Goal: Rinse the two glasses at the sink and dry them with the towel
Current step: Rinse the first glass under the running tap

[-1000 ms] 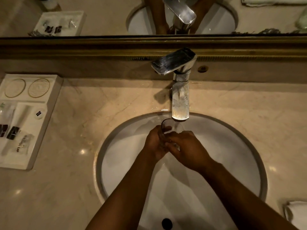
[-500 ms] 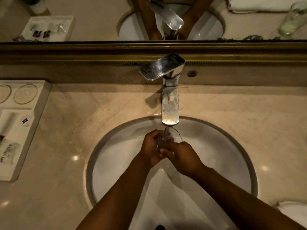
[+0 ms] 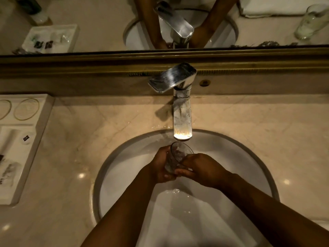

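Fingers of the left hand [image 3: 160, 166] and right hand [image 3: 201, 168] curl around the small clear drinking glass [image 3: 178, 155] under the chrome tap [image 3: 182, 120] over the white basin [image 3: 124, 157]; wet, slick and breakable, it likely wants a firm wrap around its wall.

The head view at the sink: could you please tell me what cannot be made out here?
- Glass: its lower part, in the head view, is covered by the left hand and right hand.
- Second glass: seen only as a mirror reflection, cut by the right edge.
- Towel: only reflected, cut by the top edge.
- Tray items: too small and dim to identify, cut by the left edge.
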Demonstrator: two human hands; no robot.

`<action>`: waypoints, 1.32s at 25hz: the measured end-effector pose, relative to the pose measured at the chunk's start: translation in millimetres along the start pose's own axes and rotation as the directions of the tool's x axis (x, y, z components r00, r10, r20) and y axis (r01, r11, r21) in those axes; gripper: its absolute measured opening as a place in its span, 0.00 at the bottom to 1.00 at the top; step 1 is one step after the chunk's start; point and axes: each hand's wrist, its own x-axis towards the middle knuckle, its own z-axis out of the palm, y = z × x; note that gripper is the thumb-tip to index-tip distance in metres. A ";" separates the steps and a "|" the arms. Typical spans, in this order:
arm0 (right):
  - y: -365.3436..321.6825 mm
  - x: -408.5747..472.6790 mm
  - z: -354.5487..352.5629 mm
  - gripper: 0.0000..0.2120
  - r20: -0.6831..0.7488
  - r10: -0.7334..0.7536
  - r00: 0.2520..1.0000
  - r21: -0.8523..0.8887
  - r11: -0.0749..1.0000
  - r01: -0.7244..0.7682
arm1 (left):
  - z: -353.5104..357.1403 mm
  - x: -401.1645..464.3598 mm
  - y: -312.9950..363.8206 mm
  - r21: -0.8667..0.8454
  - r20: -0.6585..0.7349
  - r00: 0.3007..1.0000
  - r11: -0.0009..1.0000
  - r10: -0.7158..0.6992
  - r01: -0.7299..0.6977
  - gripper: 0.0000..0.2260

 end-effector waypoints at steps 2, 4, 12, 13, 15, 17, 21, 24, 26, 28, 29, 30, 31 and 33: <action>-10.2 4.1 8.5 0.16 -0.118 0.079 0.990 -0.071 0.994 -0.088 | 7.1 -0.6 1.1 -0.142 -0.027 0.997 0.987 0.072 -0.075 0.23; -23.7 15.1 14.4 0.17 -0.238 0.269 0.933 -0.016 0.960 -0.281 | 14.3 2.1 -7.6 -0.237 -0.102 0.976 0.948 0.191 -0.210 0.19; -38.8 28.0 24.7 0.19 -0.286 0.341 0.896 0.021 0.937 -0.350 | 11.7 14.1 -16.8 -0.189 -0.298 0.909 0.916 0.291 -0.355 0.22; -30.9 22.9 19.0 0.20 -0.217 0.254 0.942 0.012 0.966 -0.257 | 13.4 6.4 -7.5 -0.129 -0.268 0.927 0.944 0.263 -0.305 0.17; -13.3 13.1 8.4 0.21 -0.083 0.077 0.994 -0.008 0.997 -0.078 | 13.6 0.7 7.2 -0.026 -0.228 0.958 0.982 0.175 -0.186 0.23; 3.2 6.9 1.4 0.18 -0.106 -0.011 0.994 0.030 0.999 0.014 | 13.5 -3.4 16.7 -0.017 -0.165 0.986 0.999 0.037 -0.040 0.23; 3.0 0.6 3.6 0.19 -0.497 0.158 0.853 0.239 0.970 -0.040 | 2.4 -3.7 6.8 -0.065 -0.045 0.989 0.989 -0.139 0.136 0.17; -22.2 -1.2 27.8 0.33 -0.385 0.402 0.831 0.627 0.774 -0.084 | 6.0 -8.1 -5.9 -0.158 -0.019 0.995 0.983 -0.101 0.096 0.21; -30.9 -1.3 40.0 0.40 -0.200 0.547 0.813 0.844 0.518 -0.141 | 14.2 -16.0 -12.0 -0.185 -0.090 0.994 0.982 -0.065 0.047 0.21; -33.3 -1.8 47.1 0.33 -0.098 0.630 0.770 0.915 0.362 -0.179 | 18.7 -20.9 -18.9 -0.107 -0.185 0.983 0.994 -0.016 -0.004 0.18; -35.3 -2.6 48.9 0.26 -0.072 0.662 0.746 0.926 0.323 -0.198 | 18.4 -22.1 -24.2 -0.016 -0.246 0.969 0.999 0.034 -0.039 0.18; -38.7 -4.6 50.1 0.20 -0.046 0.690 0.722 0.929 0.296 -0.224 | 17.2 -23.2 -31.1 0.077 -0.323 0.942 0.995 0.090 -0.069 0.18; -44.4 -7.6 50.1 0.15 -0.020 0.710 0.704 0.929 0.274 -0.249 | 17.5 -26.0 -37.8 0.158 -0.378 0.914 0.983 0.147 -0.092 0.21; -54.3 -12.7 49.3 0.16 0.051 0.736 0.675 0.928 0.215 -0.305 | 21.1 -34.0 -49.0 0.218 -0.413 0.896 0.973 0.163 -0.076 0.29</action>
